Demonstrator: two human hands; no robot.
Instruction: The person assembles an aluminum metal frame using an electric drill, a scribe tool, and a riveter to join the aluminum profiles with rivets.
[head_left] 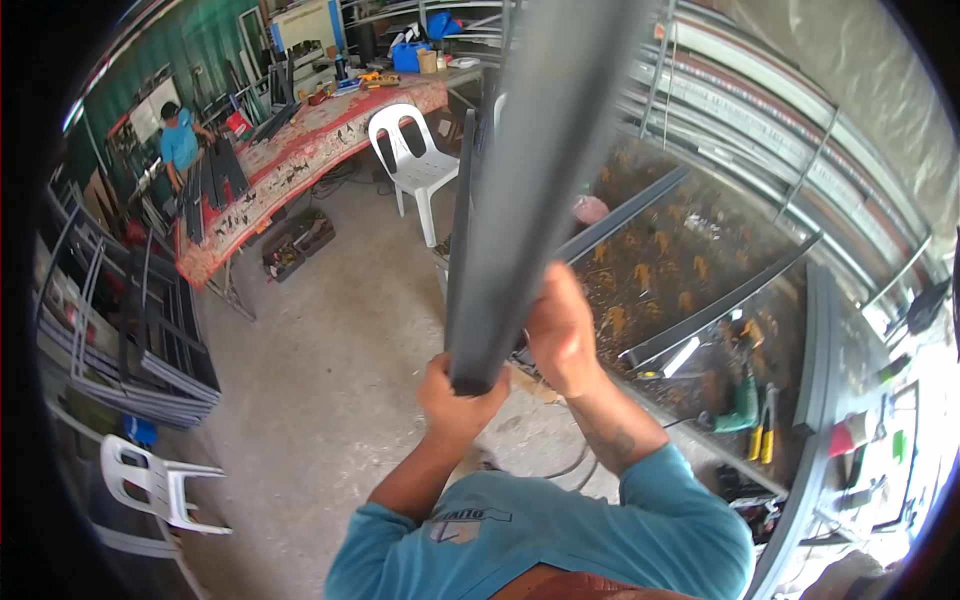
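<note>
A long dark grey metal profile point(520, 190) rises from my hands through the middle of the view, blurred toward its upper end. Wrapped around its lower end is my left hand point(450, 400), closed on it. My right hand point(562, 330) grips the profile's right side a little higher up, with its fingers partly hidden behind it. Beyond my right hand stands a worktable point(650, 255) scattered with debris, where another dark profile point(625, 215) lies. A green power drill point(740, 400) and yellow-handled cutters point(763, 425) lie at its near right.
White plastic chairs stand ahead point(425, 165) and at the lower left point(150, 480). Another person point(180, 145) works at a long red-topped table point(350, 125). Dark frames point(130, 330) lean along the left. A tool tray point(298, 243) sits on the floor; racks of profiles point(770, 120) line the right.
</note>
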